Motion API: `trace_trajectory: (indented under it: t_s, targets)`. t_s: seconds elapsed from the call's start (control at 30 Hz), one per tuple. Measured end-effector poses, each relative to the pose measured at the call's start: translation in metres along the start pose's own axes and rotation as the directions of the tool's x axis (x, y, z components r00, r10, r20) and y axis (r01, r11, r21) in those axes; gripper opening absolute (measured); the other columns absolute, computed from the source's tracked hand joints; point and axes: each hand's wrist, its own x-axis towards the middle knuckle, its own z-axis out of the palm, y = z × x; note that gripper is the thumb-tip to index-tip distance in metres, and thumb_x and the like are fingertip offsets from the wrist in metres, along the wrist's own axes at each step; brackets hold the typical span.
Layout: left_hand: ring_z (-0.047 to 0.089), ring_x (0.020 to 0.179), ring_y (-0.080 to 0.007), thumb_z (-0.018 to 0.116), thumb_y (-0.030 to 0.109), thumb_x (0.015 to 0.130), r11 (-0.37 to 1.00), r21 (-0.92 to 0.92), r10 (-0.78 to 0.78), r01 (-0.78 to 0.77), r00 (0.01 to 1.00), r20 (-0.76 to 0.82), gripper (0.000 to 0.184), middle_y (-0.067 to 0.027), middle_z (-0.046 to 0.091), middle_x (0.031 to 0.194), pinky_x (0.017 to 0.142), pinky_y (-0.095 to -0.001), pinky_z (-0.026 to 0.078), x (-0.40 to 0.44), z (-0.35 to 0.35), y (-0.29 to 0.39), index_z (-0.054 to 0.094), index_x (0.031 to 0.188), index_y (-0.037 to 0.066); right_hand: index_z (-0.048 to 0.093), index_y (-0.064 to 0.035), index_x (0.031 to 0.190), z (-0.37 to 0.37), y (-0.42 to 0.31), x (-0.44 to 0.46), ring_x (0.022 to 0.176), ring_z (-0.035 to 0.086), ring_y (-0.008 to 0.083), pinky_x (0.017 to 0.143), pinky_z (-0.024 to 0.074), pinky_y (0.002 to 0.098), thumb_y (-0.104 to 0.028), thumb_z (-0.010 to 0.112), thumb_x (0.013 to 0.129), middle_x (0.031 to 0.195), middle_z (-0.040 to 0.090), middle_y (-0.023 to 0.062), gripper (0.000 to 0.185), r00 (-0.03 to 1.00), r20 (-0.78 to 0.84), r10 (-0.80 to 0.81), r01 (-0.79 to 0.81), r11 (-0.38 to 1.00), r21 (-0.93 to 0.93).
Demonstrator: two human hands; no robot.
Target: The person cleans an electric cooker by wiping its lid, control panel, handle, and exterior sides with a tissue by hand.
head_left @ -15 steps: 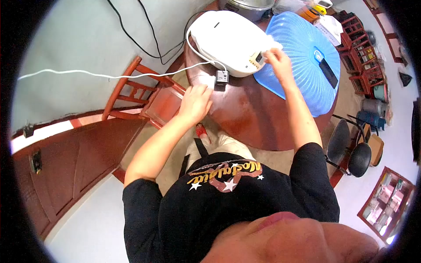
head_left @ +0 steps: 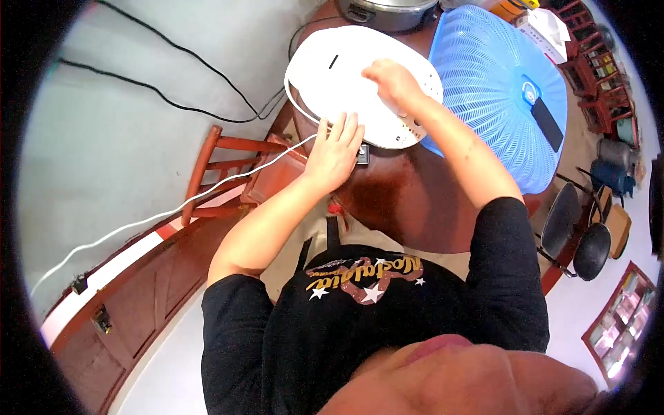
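A white rice cooker (head_left: 315, 66) with a dark slot in its lid and a row of buttons stands on the round brown table. My left hand (head_left: 335, 153) rests at its near left edge, fingers stretched and slightly spread. Over the lid is my right hand (head_left: 395, 84), fingers curled down towards the white surface. Glare hides what they hold, if anything. Partly covered by my left hand, a small black socket block (head_left: 363, 155) sits beside the cooker. A white cord (head_left: 207, 192) runs from near my left hand towards the wall.
A blue mesh food cover (head_left: 484, 90) with a dark phone-like slab (head_left: 548, 124) on it stands right of the cooker. Behind are a metal pot (head_left: 391, 12) and a white tissue box (head_left: 543, 34). A wooden chair (head_left: 200, 173) is at left; woks (head_left: 591, 250) hang at right.
My right hand has moved left from the cooker's right edge onto its lid. My left hand has moved up and right to the cooker's near edge. The camera view has shifted.
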Motion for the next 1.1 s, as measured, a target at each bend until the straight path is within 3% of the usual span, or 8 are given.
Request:
trace_trajectory:
  t_s: [0.2,0.47,0.77,0.8,0.87,0.93,1.0,1.1]
  targets:
    - [0.032,0.133,-0.0341,0.07,0.023,0.075,1.0,-0.016,0.027,-0.025,0.995,0.094,0.071,-0.0172,0.035,0.141,0.105,-0.0581,0.023,0.007,-0.006,-0.009,0.039,0.136,0.007,0.062,-0.0061,0.098,-0.037,0.072,0.024,0.091,0.06,0.0349,0.08,0.0475,0.0418,-0.011,0.057,0.078,0.097,0.064,0.0158,0.021,0.928,-0.037,0.37,-0.367,0.928,0.068]
    - [0.035,0.128,-0.036,0.077,0.029,0.065,0.998,-0.013,0.054,-0.056,0.991,-0.126,0.074,-0.017,0.039,0.137,0.101,-0.0544,0.031,0.03,0.01,-0.029,0.046,0.131,0.013,0.062,-0.0041,0.084,-0.033,-0.002,-0.028,0.087,0.06,0.0346,0.077,0.0477,0.0446,-0.009,0.054,0.078,0.086,0.064,0.0147,0.011,0.956,0.031,0.292,-0.288,0.952,-0.106]
    - [0.032,0.13,-0.0356,0.069,0.044,0.074,0.998,0.0,0.07,-0.07,0.991,0.116,0.074,-0.0161,0.034,0.143,0.104,-0.0554,0.028,0.032,-0.008,-0.035,0.041,0.136,0.014,0.059,-0.0078,0.085,-0.042,-0.032,-0.042,0.084,0.058,0.0306,0.074,0.0452,0.0431,-0.008,0.054,0.075,0.086,0.061,0.01,0.011,0.947,0.316,0.049,0.01,0.983,-0.181]
    - [0.032,0.13,-0.0356,0.069,0.044,0.074,0.997,-0.002,0.071,-0.071,0.991,0.115,0.074,-0.0161,0.034,0.143,0.104,-0.0554,0.028,0.032,-0.006,-0.036,0.041,0.136,0.014,0.059,-0.0078,0.085,-0.039,-0.019,-0.036,0.084,0.058,0.0306,0.074,0.0452,0.0431,-0.008,0.054,0.075,0.086,0.061,0.01,0.011,0.947,0.318,0.05,0.009,0.983,-0.183]
    - [0.031,0.131,-0.0377,0.071,0.041,0.072,0.994,-0.055,0.09,-0.089,0.996,0.008,0.077,-0.0181,0.032,0.143,0.104,-0.057,0.027,0.026,0.002,-0.036,0.04,0.136,0.012,0.061,-0.0048,0.091,-0.026,0.012,-0.018,0.091,0.058,0.0336,0.079,0.0454,0.0434,-0.006,0.052,0.078,0.091,0.061,0.014,0.016,0.951,-0.071,0.302,-0.309,0.942,-0.134]
    - [0.03,0.131,-0.0385,0.072,0.04,0.071,0.993,-0.076,0.095,-0.094,0.995,0.01,0.077,-0.0188,0.032,0.143,0.104,-0.0578,0.026,0.026,0.005,-0.038,0.04,0.136,0.011,0.061,-0.0023,0.097,-0.04,0.018,0.016,0.096,0.057,0.0356,0.082,0.0458,0.0428,-0.006,0.05,0.081,0.093,0.061,0.0174,0.019,0.855,-0.085,0.512,-0.517,0.855,-0.05]
    - [0.029,0.131,-0.0392,0.073,0.039,0.071,0.991,-0.09,0.096,-0.095,0.995,0.003,0.078,-0.0195,0.032,0.142,0.104,-0.0587,0.025,0.026,0.005,-0.04,0.04,0.135,0.01,0.061,-0.0019,0.095,-0.025,0.021,0.027,0.093,0.058,0.0356,0.079,0.0468,0.0439,-0.009,0.05,0.083,0.091,0.062,0.0162,0.017,0.865,-0.152,0.478,-0.487,0.873,-0.029]
    - [0.028,0.132,-0.0397,0.071,0.037,0.073,0.985,-0.126,0.119,-0.12,0.993,-0.011,0.075,-0.0197,0.034,0.14,0.105,-0.0598,0.022,0.027,0.003,-0.042,0.041,0.135,0.008,0.059,-0.0028,0.089,0.004,-0.03,0.036,0.088,0.059,0.0355,0.075,0.0481,0.0441,-0.012,0.052,0.082,0.087,0.061,0.0153,0.013,0.933,0.131,0.336,-0.312,0.934,-0.171]
